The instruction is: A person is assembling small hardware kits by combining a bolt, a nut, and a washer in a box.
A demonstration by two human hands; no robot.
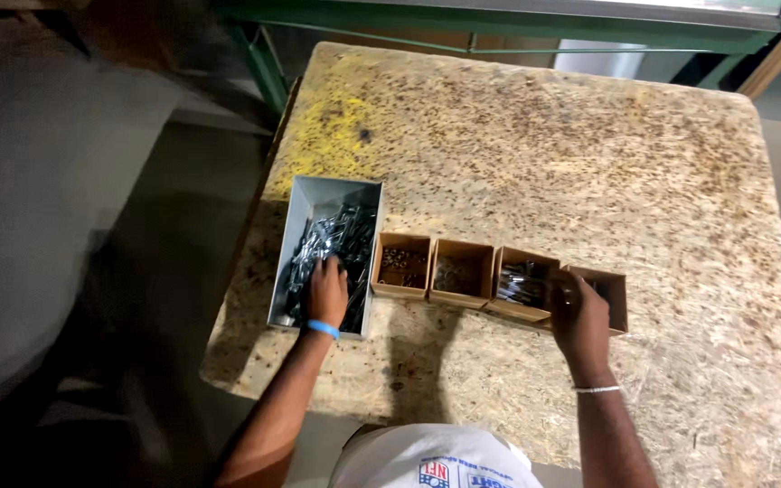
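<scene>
Left hand (327, 291): fingers buried in grey bin (305, 203) of metal fasteners (341, 237), grip apparently closing | right hand (578, 318): curled on end cardboard box (615, 294), steadying | lift few pieces, cleanly.

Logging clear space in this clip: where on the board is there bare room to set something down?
The far half of the chipboard table, beyond the boxes, is bare, as is its right side. The near edge between the wrists is free. It is crowded along the row: grey metal bin, four small cardboard boxes, left hand and right hand.
</scene>
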